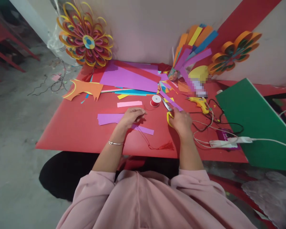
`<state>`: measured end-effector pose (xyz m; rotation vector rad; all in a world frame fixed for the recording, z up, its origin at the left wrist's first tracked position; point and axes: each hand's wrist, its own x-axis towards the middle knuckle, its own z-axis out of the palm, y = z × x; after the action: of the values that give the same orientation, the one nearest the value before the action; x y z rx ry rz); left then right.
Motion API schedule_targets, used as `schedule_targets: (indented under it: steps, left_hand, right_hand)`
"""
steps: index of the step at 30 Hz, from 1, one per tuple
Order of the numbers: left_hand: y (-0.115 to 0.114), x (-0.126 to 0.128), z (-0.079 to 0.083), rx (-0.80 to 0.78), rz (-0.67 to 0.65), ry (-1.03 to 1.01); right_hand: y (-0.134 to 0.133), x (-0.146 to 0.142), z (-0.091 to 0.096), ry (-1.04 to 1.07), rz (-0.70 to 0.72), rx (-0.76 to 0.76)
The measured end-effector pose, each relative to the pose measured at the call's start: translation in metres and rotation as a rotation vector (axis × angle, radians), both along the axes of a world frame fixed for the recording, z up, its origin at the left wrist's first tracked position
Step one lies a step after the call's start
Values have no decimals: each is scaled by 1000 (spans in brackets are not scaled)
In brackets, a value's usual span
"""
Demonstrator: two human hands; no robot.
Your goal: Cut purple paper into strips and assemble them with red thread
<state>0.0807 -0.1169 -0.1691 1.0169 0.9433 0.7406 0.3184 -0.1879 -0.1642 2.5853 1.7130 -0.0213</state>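
Note:
My left hand (133,117) is closed in a pinch above the table. A thin red cord (144,137) hangs from its fingers down to a red tassel (166,146) lying near the front edge. My right hand (182,122) is closed at the yellow handle of a pair of scissors (167,105), whose blades point away from me. Between the hands, slightly farther off, stands a white spool (155,100) of red thread with a loose end. Purple paper strips (109,119) lie under and beside my left hand, and a pink strip (129,104) just beyond it.
A yellow glue gun (201,105), tangled cables and a white power strip (224,143) lie right, beside a green board (255,127). Purple sheets (133,78) and an orange cut-out (84,89) are at the back. Paper flowers (88,42) and a cup (173,74) of strips stand by the wall.

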Motion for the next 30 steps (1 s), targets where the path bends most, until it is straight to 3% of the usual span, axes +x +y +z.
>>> schedule_targets:
  steps: [7,11,13,15,17,21,30]
  left_hand:
    - [1,0,-4,9,-5,-14]
    - [1,0,-5,-14,-3,-24]
    - [1,-1,-5,-17,-13,-32]
    - [1,-1,-5,-12,-24,-40]
    - [1,-2,-3,-7,-25,-40]
    - [1,-3,1,-21,0,-34]
    - [4,-5,-3,-42,28,-103]
  right_hand:
    - [1,8,-3,165,-114,80]
    - [-3,20,-19,420,-84,366]
    - [-9,24,-21,648,-115,541]
    - [-19,23,-16,904,-133,621]
    - [-32,18,-5,1125,-96,565]
    - [-53,5,12,1369,81,276]
    - [-55,2,12,1451,213,-192]
